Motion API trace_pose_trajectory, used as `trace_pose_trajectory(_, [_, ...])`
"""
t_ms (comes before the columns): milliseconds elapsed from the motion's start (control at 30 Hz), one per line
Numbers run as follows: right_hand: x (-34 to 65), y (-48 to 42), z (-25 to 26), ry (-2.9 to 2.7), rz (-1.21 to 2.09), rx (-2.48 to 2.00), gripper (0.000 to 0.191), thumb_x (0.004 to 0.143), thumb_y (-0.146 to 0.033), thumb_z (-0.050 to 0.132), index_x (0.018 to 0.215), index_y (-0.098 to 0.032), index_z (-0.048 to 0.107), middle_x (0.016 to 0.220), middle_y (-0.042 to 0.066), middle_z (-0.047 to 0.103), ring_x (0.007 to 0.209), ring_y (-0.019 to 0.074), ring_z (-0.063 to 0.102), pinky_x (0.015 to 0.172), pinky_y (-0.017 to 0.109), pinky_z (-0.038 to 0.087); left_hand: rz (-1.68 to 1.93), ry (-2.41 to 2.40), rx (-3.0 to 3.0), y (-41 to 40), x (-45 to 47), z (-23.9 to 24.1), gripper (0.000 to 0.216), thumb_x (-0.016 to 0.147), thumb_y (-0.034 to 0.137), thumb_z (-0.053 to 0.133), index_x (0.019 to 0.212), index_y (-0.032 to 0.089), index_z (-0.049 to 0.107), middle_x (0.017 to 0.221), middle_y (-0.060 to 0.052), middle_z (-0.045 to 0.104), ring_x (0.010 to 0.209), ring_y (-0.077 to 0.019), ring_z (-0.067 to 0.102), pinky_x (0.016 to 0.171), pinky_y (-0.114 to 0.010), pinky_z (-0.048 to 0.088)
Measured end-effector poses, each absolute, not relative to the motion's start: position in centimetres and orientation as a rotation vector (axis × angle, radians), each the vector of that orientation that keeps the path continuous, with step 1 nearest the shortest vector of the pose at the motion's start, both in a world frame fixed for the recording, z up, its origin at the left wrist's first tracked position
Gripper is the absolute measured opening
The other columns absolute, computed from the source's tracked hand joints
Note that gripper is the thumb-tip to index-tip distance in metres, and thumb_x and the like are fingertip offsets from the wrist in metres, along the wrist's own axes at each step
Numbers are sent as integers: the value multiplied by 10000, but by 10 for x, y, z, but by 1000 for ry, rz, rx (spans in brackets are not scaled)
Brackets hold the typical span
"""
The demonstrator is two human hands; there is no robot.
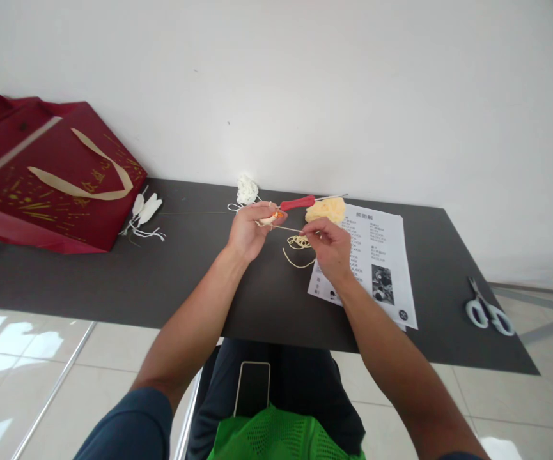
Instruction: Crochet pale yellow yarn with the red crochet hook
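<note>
My left hand (250, 230) is closed around a small crocheted piece (269, 220), cream with a bit of orange. A crochet hook (298, 203) with a red handle juts out to the right from beside that hand's fingertips; whether the hand grips it or it hangs in the stitches, I cannot tell. My right hand (328, 248) pinches a pale yarn strand (288, 229), stretched taut between the two hands. Under it lie loose coils of cream yarn (299, 242). A pale yellow yarn ball (327, 210) sits just behind the right hand.
Printed sheets (391, 239) lie under my right forearm on the dark table (185, 281). White-handled scissors (490, 313) rest near its right end. White yarn (247, 190) is by the wall, white crocheted pieces (149, 209) beside a red gift bag (60, 185). A phone (252, 390) lies on my lap.
</note>
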State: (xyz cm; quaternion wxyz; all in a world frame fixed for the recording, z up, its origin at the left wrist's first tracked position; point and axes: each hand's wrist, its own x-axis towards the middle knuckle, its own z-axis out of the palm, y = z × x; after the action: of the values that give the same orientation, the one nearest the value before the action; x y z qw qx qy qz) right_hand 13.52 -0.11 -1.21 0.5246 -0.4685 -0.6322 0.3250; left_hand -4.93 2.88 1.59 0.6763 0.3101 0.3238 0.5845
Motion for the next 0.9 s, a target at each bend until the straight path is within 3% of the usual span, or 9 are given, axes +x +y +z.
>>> trace_pose_trajectory(67, [135,-4,-8,-1692,854,-1043,218,860,-166,555,791,-247,745,802,16,736,823,199,683,834,366,540,1352,682,669,29,-50,16,44,689,178,716,677,144,691,718,-18,646,829,-181,698,1015,-420,527])
trace_pose_trajectory(133, [133,-5,-7,-1817,830,-1057,258,873,-154,544,924,-250,778,838,20,767,860,208,692,861,379,535,1355,652,638,29,-51,16,39,695,182,713,696,152,688,735,-13,653,848,-184,703,1028,-438,522])
trace_pose_trajectory(267, [123,-2,-13,-1822,528,-1228,285,926,-313,640,1187,-260,740,977,40,781,1002,246,654,977,434,492,1289,612,597,25,-47,16,34,705,181,712,704,164,683,707,-15,653,849,-199,710,940,-409,552])
trace_pose_trajectory(467, [118,3,-28,-1846,513,-1204,145,867,-343,745,1000,-301,785,1121,50,719,1101,257,619,1036,467,454,1166,654,633,20,-38,14,65,705,208,727,714,146,711,699,-40,655,689,-166,648,650,-299,501])
trace_pose_trajectory(567, [123,4,-24,-1834,616,-1131,49,894,-291,699,893,-283,747,1063,29,735,1109,240,627,1066,459,432,1177,607,632,20,-39,14,53,700,193,731,713,144,716,708,-35,651,710,-167,653,720,-326,537])
trace_pose_trajectory(700, [124,3,-18,-1820,643,-1131,70,927,-268,627,868,-252,662,1026,28,752,1025,223,653,1015,441,450,1225,613,582,21,-41,15,38,696,165,721,688,167,684,707,-22,635,847,-216,706,851,-386,562])
trace_pose_trajectory(833, [113,0,-23,-1812,427,-1263,154,856,-358,747,967,-255,717,1118,68,741,1141,276,628,1065,488,419,1198,652,620,19,-34,13,49,714,187,718,689,153,693,686,-23,625,637,-130,606,626,-277,494])
trace_pose_trajectory(900, [109,0,-26,-1779,372,-1286,100,870,-358,740,910,-266,747,1098,65,745,1125,273,632,1042,480,440,1180,636,646,18,-30,12,53,707,189,730,694,142,708,674,-22,622,589,-102,552,572,-253,451])
